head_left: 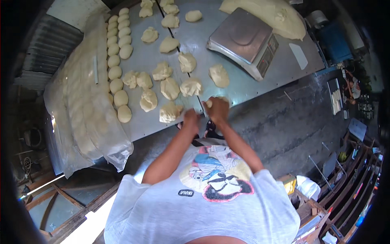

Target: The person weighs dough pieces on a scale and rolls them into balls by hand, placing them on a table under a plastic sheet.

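Observation:
My right hand (218, 110) presses down on a pale dough piece (210, 101) at the near edge of the metal table (243, 87). My left hand (190, 118) rests at the table edge beside a rough dough lump (170, 112); whether its fingers are closed is unclear. Several more rough lumps (170, 88) lie scattered across the table's middle. A column of smooth rounded dough balls (115, 61) runs along the left side.
A metal weighing scale (243, 40) stands at the right of the table, with a large dough mass (268, 16) behind it. Clear plastic sheeting (87, 110) covers more dough at the left. Wooden racks (349, 179) stand at the lower right on the concrete floor.

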Tool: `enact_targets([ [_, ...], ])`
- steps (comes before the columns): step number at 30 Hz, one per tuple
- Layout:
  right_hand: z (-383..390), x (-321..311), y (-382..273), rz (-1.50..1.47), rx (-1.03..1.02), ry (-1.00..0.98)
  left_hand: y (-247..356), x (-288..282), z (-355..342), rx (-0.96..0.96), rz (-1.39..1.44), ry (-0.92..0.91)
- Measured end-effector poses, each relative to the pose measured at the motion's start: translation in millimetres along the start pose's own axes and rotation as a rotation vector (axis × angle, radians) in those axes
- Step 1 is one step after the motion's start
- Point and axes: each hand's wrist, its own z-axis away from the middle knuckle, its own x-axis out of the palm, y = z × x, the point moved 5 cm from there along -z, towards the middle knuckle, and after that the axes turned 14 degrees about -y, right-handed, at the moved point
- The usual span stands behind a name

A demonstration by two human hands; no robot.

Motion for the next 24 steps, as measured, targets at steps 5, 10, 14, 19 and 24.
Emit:
enact_targets([
  [5, -23, -54, -31, -1.309, -0.105, 0.062, 81, 56, -9, 0.257, -0.181, 0.150],
  [10, 12, -186, -91, -0.648, -0.436, 0.519, 162, 134, 29, 0.687, -0.658, -0.335],
  [14, 0, -91, 25, 0.029, -0.120, 0.431, 101, 74, 11, 0.413, -0.443, -0.168],
  [19, 8, -30, 15, -0.578, -0.087, -0.354, 54, 15, 48, 0.579, -0.864, -0.151],
  [24, -11, -62, -99, -1.367, -0.311, -0.847, 123, 81, 88, 0.868, -0.881, -0.343],
])
